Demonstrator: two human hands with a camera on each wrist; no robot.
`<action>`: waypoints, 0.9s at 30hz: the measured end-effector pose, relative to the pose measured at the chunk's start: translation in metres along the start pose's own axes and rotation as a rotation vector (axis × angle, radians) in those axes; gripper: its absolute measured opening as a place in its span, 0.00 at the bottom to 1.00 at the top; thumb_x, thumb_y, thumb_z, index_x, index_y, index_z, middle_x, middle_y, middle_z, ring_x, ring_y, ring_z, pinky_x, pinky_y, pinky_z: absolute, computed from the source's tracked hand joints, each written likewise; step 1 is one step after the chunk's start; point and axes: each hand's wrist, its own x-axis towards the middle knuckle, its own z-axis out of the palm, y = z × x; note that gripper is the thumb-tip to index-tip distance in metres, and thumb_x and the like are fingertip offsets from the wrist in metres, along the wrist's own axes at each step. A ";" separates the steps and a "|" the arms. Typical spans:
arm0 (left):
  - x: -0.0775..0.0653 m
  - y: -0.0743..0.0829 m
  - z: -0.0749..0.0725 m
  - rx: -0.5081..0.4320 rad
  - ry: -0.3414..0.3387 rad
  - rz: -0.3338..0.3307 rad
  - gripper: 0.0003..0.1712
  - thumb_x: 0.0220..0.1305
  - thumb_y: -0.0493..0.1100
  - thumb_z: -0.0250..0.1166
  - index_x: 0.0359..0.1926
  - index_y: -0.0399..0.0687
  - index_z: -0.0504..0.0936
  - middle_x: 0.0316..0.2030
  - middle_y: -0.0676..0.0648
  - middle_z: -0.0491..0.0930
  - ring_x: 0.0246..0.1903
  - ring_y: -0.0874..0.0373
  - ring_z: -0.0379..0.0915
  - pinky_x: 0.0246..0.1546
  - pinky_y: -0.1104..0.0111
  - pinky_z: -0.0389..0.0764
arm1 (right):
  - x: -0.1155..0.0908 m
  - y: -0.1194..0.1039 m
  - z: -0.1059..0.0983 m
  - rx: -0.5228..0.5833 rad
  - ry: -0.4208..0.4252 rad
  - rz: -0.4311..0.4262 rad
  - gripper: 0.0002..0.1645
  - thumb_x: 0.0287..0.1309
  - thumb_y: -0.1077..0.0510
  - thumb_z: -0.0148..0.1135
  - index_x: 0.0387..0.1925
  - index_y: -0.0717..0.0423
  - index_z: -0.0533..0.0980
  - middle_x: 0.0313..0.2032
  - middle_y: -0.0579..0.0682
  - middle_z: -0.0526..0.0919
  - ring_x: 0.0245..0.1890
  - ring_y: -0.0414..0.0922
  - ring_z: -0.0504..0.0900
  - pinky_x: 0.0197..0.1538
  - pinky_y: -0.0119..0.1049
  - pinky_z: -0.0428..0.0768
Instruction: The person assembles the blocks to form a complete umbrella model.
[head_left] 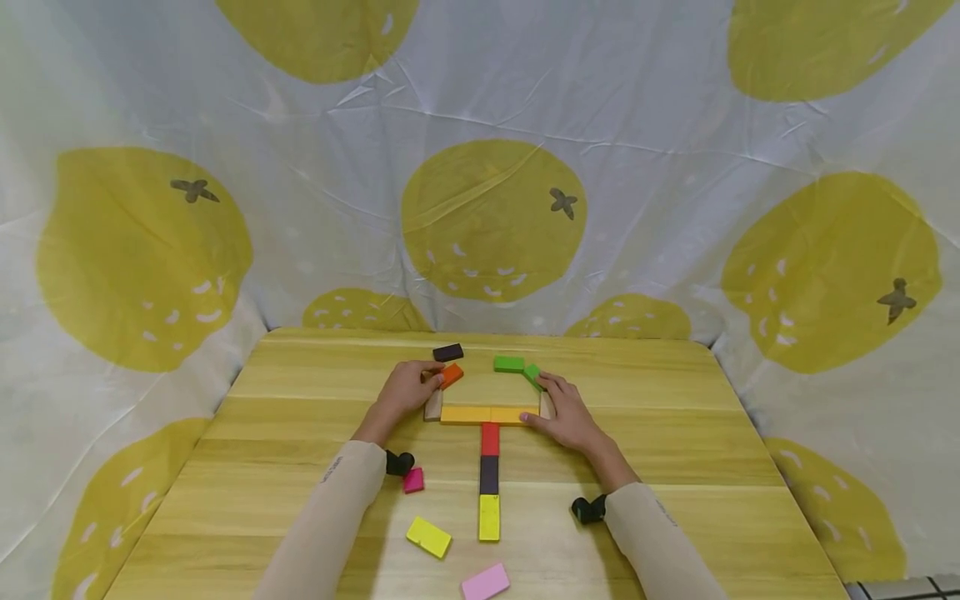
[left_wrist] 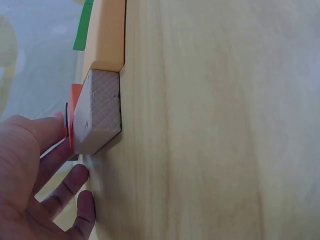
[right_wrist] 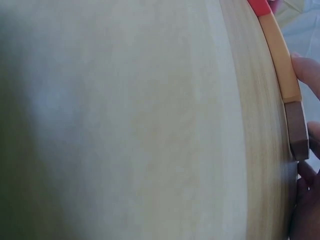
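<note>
My left hand [head_left: 405,389] pinches an orange block [head_left: 452,376] between thumb and forefinger, just beyond a bare-wood block [left_wrist: 102,107]. Two yellow-orange blocks [head_left: 465,415] lie end to end as a crossbar. At the crossbar's right end, the thumb of my right hand [head_left: 567,417] touches it, while the fingers reach a slanted green block [head_left: 533,376]. A brownish block [right_wrist: 296,130] stands at that end, partly behind the hand. Another green block [head_left: 509,364] adjoins the slanted one. Below the crossbar run a red block [head_left: 490,439], a dark block [head_left: 490,475] and a yellow block [head_left: 490,518].
A loose black block [head_left: 447,352] lies beyond my left hand. Nearer me are a magenta block [head_left: 413,480], a yellow block [head_left: 429,537] and a pink block [head_left: 486,582]. The wooden table [head_left: 675,400] meets a lemon-print curtain [head_left: 645,208] at its back edge.
</note>
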 end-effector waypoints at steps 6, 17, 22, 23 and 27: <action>0.003 -0.006 -0.003 -0.042 0.044 0.023 0.24 0.76 0.51 0.60 0.66 0.47 0.80 0.64 0.39 0.79 0.64 0.40 0.74 0.66 0.46 0.75 | 0.000 -0.003 0.000 0.013 -0.001 0.007 0.53 0.61 0.32 0.67 0.78 0.53 0.61 0.79 0.52 0.58 0.77 0.59 0.57 0.75 0.63 0.64; 0.021 -0.008 -0.015 -0.032 0.074 0.062 0.22 0.75 0.47 0.62 0.64 0.43 0.80 0.65 0.38 0.77 0.67 0.38 0.71 0.69 0.44 0.71 | 0.000 -0.002 0.000 0.002 -0.004 0.011 0.53 0.61 0.32 0.67 0.78 0.52 0.61 0.79 0.52 0.58 0.77 0.58 0.57 0.75 0.62 0.65; 0.027 -0.013 -0.017 -0.004 0.041 0.039 0.31 0.74 0.48 0.62 0.72 0.37 0.72 0.69 0.34 0.72 0.70 0.35 0.66 0.71 0.42 0.68 | 0.000 -0.001 -0.001 0.007 -0.001 0.010 0.53 0.61 0.32 0.67 0.78 0.53 0.61 0.79 0.52 0.58 0.77 0.58 0.57 0.75 0.62 0.64; 0.027 -0.014 -0.018 0.003 0.030 0.028 0.33 0.74 0.48 0.62 0.73 0.37 0.70 0.70 0.34 0.70 0.71 0.35 0.65 0.71 0.42 0.67 | 0.000 -0.001 -0.001 0.009 -0.004 0.010 0.53 0.61 0.32 0.67 0.78 0.53 0.61 0.79 0.52 0.58 0.77 0.59 0.57 0.74 0.63 0.64; 0.029 -0.016 -0.017 0.039 -0.002 0.011 0.33 0.74 0.48 0.62 0.73 0.36 0.70 0.70 0.33 0.70 0.70 0.34 0.65 0.72 0.42 0.66 | -0.002 -0.001 -0.003 0.010 -0.016 0.019 0.54 0.61 0.30 0.66 0.79 0.52 0.60 0.79 0.51 0.57 0.78 0.58 0.56 0.75 0.62 0.64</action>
